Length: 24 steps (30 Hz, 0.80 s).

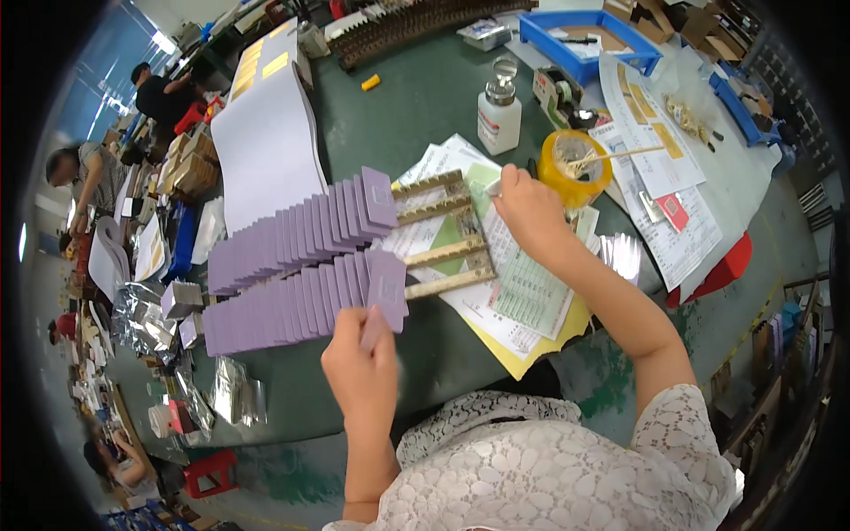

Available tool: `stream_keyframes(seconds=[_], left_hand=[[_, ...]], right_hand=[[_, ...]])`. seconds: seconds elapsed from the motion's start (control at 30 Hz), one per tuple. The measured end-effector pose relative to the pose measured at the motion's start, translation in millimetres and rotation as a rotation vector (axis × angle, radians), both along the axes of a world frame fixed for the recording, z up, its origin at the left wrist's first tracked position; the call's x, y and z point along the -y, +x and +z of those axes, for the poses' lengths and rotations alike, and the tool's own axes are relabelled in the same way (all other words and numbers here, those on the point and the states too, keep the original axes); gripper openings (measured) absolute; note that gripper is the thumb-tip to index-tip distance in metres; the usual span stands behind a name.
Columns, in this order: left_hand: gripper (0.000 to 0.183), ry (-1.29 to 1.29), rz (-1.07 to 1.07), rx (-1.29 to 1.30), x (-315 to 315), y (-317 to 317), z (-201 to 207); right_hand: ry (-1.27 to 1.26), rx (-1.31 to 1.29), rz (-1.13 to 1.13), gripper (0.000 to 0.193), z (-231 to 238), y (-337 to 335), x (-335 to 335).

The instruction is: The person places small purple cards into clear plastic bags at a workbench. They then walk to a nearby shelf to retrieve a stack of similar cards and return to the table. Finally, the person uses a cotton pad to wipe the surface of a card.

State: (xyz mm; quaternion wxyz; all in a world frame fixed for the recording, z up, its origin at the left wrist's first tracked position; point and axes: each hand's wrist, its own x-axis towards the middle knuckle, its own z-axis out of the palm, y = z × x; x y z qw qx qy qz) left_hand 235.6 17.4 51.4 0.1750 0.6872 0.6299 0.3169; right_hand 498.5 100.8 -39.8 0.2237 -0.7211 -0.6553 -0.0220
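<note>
Two long rows of thin purple rectangular plates stand on edge in a notched rack (447, 250) on the green table. At the right end of the near row, a purple plate (387, 288) faces up with a faint pale marking. My left hand (361, 363) is closed on its lower edge, thumb and fingers pinching. The far row ends in a similar plate (378, 199), which no hand touches. Right of the rack my right hand (536, 217) is closed in a pinch over the papers. A small white piece (493, 188) shows at its fingertips; its kind is unclear.
Beyond my right hand stand a white pump bottle (499, 117) and a yellow tape roll (574, 168) with swab-like sticks. Papers (522, 301) lie under the rack's right end. A blue tray (589, 44) is at the back; a purple-white sheet stack (270, 150) lies back left. Other people work at left.
</note>
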Motion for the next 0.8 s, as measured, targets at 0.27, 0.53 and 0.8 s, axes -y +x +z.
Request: stream_keyframes(seconds=[0.27, 0.53, 0.8], left_hand=[[0.021, -0.358, -0.009, 0.86, 13.0, -37.9, -3.1], [0.025, -0.449, -0.05, 1.028, 12.8, -49.0, -5.7], [0.026, -0.47, -0.084, 1.101, 16.8, -67.6, -6.4]], right_hand=[[0.175, -0.314, 0.005, 0.035, 109.0, 44.4, -47.1], [0.101, -0.083, 0.1, 0.04, 105.0, 68.2, -98.8], [0.027, 0.089, 0.069, 0.04, 122.6, 54.7, -99.1]])
